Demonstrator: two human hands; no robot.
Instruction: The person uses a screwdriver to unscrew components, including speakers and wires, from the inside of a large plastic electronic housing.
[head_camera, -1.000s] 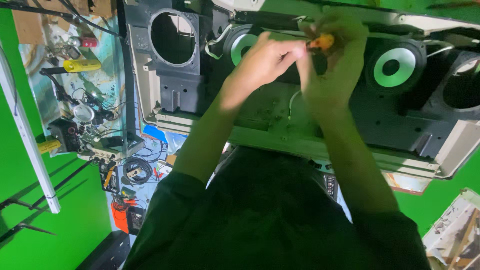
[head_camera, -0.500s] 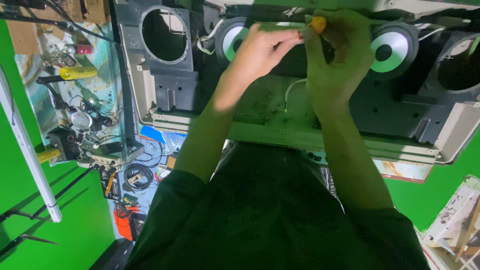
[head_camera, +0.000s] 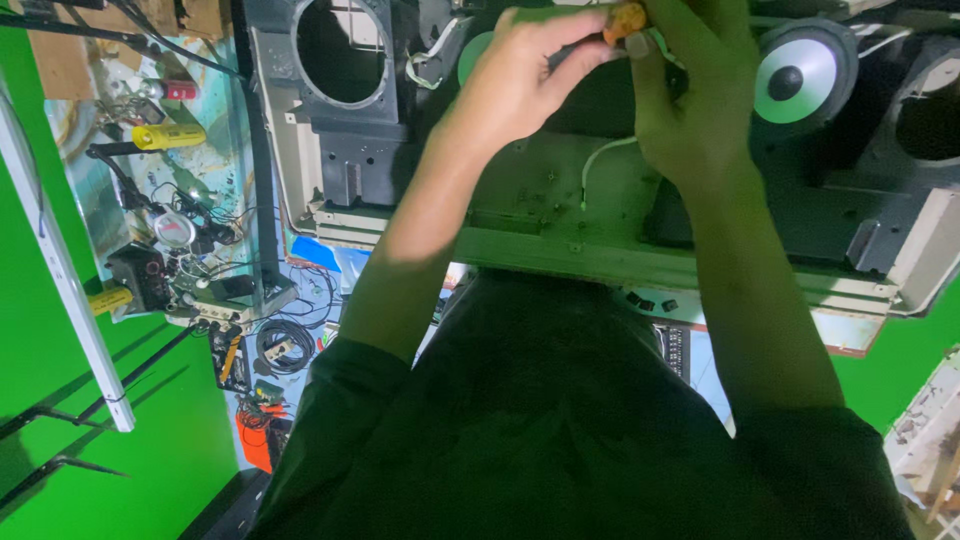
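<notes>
Both my hands meet at the top of the view on a small orange-handled tool (head_camera: 628, 17). My left hand (head_camera: 525, 75) pinches it with the fingertips from the left. My right hand (head_camera: 695, 95) closes around it from the right, thumb just below the handle. The tool's tip is hidden behind my fingers. Under my hands lies a grey speaker housing (head_camera: 560, 245), opened up, with a white wire (head_camera: 600, 155) running across its panel. A round speaker cone (head_camera: 795, 80) sits just right of my right hand.
An empty round speaker opening (head_camera: 340, 50) is at the upper left of the housing, another at the far right (head_camera: 930, 125). On the left, a cluttered bench holds a yellow tool (head_camera: 168, 136), wires, a coiled cable (head_camera: 275, 345) and small parts. A white bar (head_camera: 60, 270) leans over green ground.
Both hands have moved up toward the top edge of the view, still joined on the orange-handled tool. The housing has slid up and left in the view.
</notes>
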